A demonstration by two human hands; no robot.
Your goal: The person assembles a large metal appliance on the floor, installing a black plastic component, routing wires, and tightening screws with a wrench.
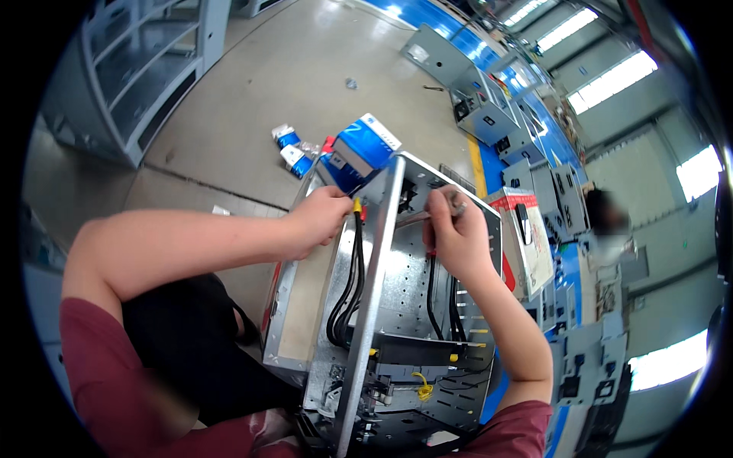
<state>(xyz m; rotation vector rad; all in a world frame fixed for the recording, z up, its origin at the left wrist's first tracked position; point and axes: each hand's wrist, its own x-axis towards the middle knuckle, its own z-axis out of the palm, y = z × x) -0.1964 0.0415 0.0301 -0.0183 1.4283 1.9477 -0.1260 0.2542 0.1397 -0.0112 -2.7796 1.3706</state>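
Two groups of black cables are running along the metal cabinet [492, 221], so we're judging the routing as mostly done. The left cables [353, 278] are ending in a yellow sleeve [357, 205] by the cabinet's upper left corner; the right cables [432, 298] are running up under our right hand [464, 237]. We're reading the fastening as unfinished, since we're working at both upper ends. Our left hand [317, 221] is curling its fingertips together at the yellow sleeve; we're not able to tell whether it's gripping. Our right hand is closing firmly round a metal tool [458, 207]. Toward the lower edge, a yellow wire bundle [424, 388] is sitting coiled, so we're probably leaving that for later.

Room: the steel bar [376, 286] is splitting our hands. A blue-and-white box [366, 145] is crowding the upper left corner; we're seeing more space over the perforated panel [401, 294], mid-cabinet.
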